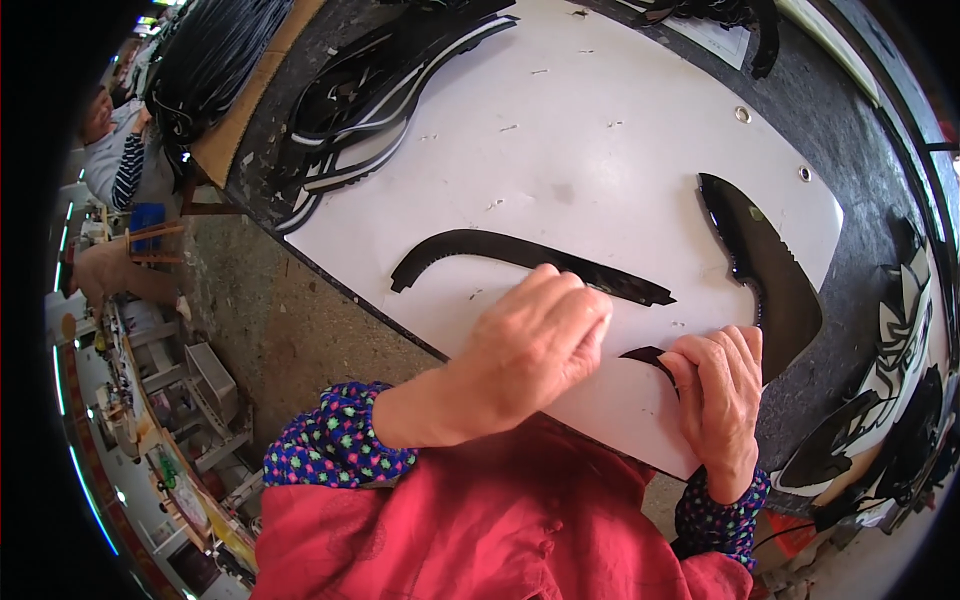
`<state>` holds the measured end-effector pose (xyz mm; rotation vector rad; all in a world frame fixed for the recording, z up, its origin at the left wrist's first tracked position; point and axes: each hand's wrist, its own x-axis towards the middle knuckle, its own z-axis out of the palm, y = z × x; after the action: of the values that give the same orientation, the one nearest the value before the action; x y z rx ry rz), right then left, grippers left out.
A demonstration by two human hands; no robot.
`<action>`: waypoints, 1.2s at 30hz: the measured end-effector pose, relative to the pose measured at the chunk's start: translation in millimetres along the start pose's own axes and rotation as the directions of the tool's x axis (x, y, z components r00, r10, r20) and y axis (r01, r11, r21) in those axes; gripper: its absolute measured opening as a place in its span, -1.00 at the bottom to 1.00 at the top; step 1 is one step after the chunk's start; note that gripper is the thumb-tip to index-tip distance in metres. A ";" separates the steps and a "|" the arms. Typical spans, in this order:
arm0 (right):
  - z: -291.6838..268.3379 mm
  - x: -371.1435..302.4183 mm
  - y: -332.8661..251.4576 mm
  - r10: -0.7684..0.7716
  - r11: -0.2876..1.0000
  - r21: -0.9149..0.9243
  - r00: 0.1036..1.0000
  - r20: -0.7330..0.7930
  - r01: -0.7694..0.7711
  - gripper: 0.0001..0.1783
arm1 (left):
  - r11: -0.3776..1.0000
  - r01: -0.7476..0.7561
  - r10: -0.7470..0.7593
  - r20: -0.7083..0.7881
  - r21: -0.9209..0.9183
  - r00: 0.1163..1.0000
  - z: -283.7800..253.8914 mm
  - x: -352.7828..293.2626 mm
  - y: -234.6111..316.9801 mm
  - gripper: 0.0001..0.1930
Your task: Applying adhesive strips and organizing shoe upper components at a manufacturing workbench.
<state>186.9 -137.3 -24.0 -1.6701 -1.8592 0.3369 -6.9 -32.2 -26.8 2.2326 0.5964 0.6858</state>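
A long, curved black strip [480, 243] with a notched edge lies on the white board [560, 130]. My left hand [535, 345] is closed in a pinch just in front of the strip's right part; whatever its fingertips hold is hidden. My right hand [722, 395] is curled over a black piece [648, 356], whose tip pokes out by the thumb; the rest is covered by the hand. Close by, a broad, glossy, dark curved piece [765, 270] with a notched edge lies partly past the board's right edge, its lower end beside my right fingers.
Several black strips with pale edging [400, 90] are heaped at the board's far left. More dark cut pieces [900, 340] lie along the right side. Metal eyelets [742, 114] sit near the board's edge. Another person [118, 150] is at the far left.
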 end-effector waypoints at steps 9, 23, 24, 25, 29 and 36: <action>-5.3 1.7 0.1 0.018 0.999 0.047 1.000 0.001 -0.018 -0.85 | 0.905 0.308 -0.282 0.129 -0.294 0.951 -10.0 -0.4 13.7 -0.90; -13.2 -11.3 -5.4 0.142 0.990 -0.005 0.990 0.008 -0.142 -0.80 | 0.995 -0.042 0.036 -0.069 -0.086 0.997 8.0 4.3 1.7 -0.73; -19.3 -6.6 -1.3 0.152 0.988 0.010 0.988 0.019 -0.152 -0.82 | 0.963 -0.166 0.178 -0.041 0.214 0.983 3.3 3.7 -5.5 -0.72; -24.3 -2.3 1.8 0.181 0.983 -0.003 0.983 0.019 -0.181 -0.85 | 0.964 -0.164 0.176 -0.042 0.209 0.984 0.3 4.1 -12.1 -0.72; -31.6 12.6 12.5 0.177 0.983 -0.063 0.984 0.020 -0.175 -0.93 | 0.871 -0.281 0.264 0.098 0.404 0.959 -1.9 5.0 -25.7 -0.77; -24.7 27.7 15.3 0.237 0.971 0.018 0.966 0.101 -0.240 -0.92 | 0.845 -0.297 0.285 0.095 0.446 0.954 0.4 5.3 -28.2 -0.79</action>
<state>213.2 -113.0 -5.9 -1.8911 -1.7140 0.5525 -8.6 -11.3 -46.4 2.8104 0.4379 0.7214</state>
